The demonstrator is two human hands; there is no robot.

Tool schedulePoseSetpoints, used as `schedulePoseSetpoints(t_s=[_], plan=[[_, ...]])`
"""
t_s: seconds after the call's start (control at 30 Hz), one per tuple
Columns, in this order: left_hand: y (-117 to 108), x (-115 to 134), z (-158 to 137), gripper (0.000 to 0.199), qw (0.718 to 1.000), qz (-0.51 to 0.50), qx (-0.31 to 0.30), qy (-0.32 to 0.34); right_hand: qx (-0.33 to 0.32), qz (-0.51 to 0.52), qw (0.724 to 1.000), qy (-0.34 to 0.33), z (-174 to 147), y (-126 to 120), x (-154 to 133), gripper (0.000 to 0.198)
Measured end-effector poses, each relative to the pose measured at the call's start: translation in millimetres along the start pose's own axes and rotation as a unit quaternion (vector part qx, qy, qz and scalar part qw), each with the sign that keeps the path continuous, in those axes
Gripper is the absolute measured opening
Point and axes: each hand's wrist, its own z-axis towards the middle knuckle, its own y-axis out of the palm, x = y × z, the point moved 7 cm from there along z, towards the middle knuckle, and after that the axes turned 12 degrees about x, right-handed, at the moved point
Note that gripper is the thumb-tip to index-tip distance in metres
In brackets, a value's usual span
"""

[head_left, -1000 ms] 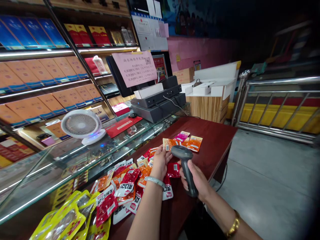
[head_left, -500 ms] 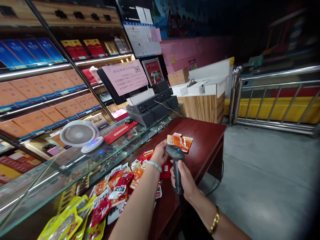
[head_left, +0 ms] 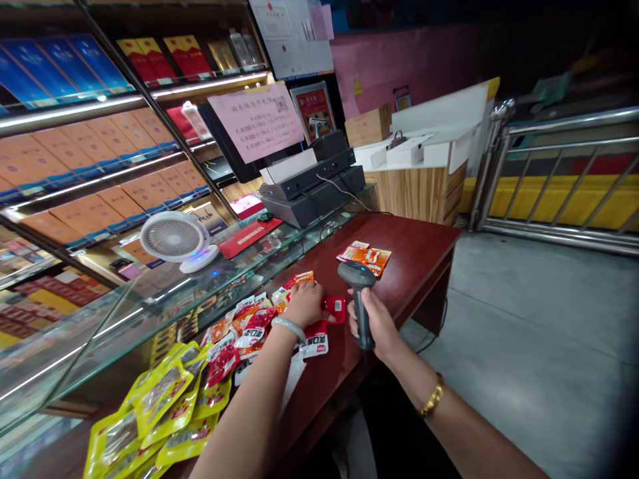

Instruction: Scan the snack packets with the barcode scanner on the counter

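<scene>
My right hand (head_left: 375,319) is wrapped round the grip of a dark grey barcode scanner (head_left: 360,303), held upright over the table's front edge. My left hand (head_left: 305,303) reaches down onto a heap of snack packets (head_left: 255,322), thumb apart from the fingers. Its fingertips are partly hidden among the packets. By the thumb lies a red snack packet (head_left: 337,307) with a white label. Beyond the scanner, a few orange snack packets (head_left: 375,257) lie on the dark red table (head_left: 414,233). Large yellow packets (head_left: 164,412) are heaped at the near left.
A glass counter (head_left: 114,332) runs along the left, bearing a white fan (head_left: 176,237), a red envelope-like sheet (head_left: 251,238) and a dark cash drawer (head_left: 319,199). Behind are shelves of boxes (head_left: 120,140). A metal railing (head_left: 564,193) stands at right.
My left hand has let go of the orange packet, which lies on the table, and moved back left to the heap. My right hand still holds the scanner. The view has tilted down slightly.
</scene>
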Motion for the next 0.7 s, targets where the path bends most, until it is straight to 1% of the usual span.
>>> schedulePoseSetpoints(t_s=[0.07, 0.13, 0.2, 0.27, 0.33, 0.4, 0.5, 0.6, 0.7], plan=[[-3.2, 1.5, 2.5, 0.054, 0.998, -0.015, 0.060, -0.002, 0.002, -0.032, 0.999, -0.018, -7.1, -4.7, -7.3, 0.043], [-9.8, 1.1, 5.7, 0.044, 0.991, -0.044, 0.127, -0.020, 0.015, -0.066, 0.997, -0.028, -11.7, -11.5, -11.3, 0.041], [-15.9, -1.8, 8.2, 0.036, 0.978, -0.089, 0.182, -0.056, 0.028, -0.103, 0.994, -0.032, -12.8, -17.2, -11.6, 0.041], [-17.7, -6.5, 9.8, 0.035, 0.958, -0.156, 0.219, -0.100, 0.046, -0.126, 0.990, -0.039, -11.2, -21.4, -10.5, 0.042], [-13.5, -10.5, 10.7, 0.034, 0.929, -0.249, 0.242, -0.130, 0.051, -0.138, 0.988, -0.042, -9.0, -21.6, -9.0, 0.043], [-5.2, -13.7, 11.0, 0.031, 0.891, -0.346, 0.257, -0.142, 0.042, -0.154, 0.986, -0.048, -7.6, -18.0, -8.4, 0.042], [8.9, -17.7, 10.0, 0.031, 0.844, -0.442, 0.261, -0.156, 0.019, -0.197, 0.978, -0.064, -7.6, -8.5, -8.9, 0.040], [13.9, -17.8, 9.4, 0.032, 0.817, -0.488, 0.265, -0.153, 0.000, -0.239, 0.968, -0.070, -7.6, 1.0, -7.8, 0.038], [13.3, -15.1, 10.7, 0.031, 0.804, -0.512, 0.270, -0.138, -0.008, -0.254, 0.966, -0.053, -7.0, 7.5, -3.9, 0.038]])
